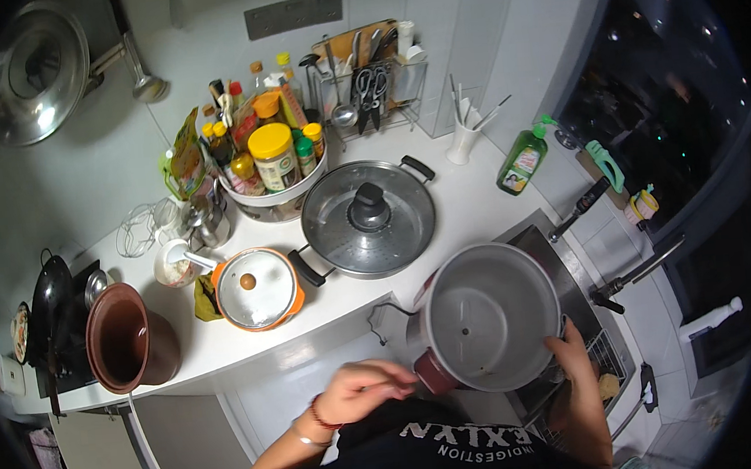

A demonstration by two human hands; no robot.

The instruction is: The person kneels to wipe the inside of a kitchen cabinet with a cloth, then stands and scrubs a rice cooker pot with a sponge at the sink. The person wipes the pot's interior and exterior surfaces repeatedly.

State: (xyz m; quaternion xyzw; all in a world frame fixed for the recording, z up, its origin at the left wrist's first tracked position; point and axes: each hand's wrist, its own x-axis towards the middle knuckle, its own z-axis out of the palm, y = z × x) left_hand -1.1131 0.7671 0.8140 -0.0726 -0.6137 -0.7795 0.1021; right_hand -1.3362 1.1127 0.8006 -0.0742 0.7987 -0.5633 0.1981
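An electric cooker base, with a bare grey metal interior and a burgundy housing, is tilted so that its opening faces me. My right hand grips its rim on the right. On the other side, my left hand hovers near the burgundy side handle, slightly blurred and holding nothing. A dark power cord runs off behind the base. Far to the left, a brown ceramic inner pot stands at the counter's front edge.
A glass-lidded pan and an orange-rimmed lidded pot stand on the white counter. Behind them is a round tray of condiments. Green dish soap and a faucet are at right. A cabinet door hangs open.
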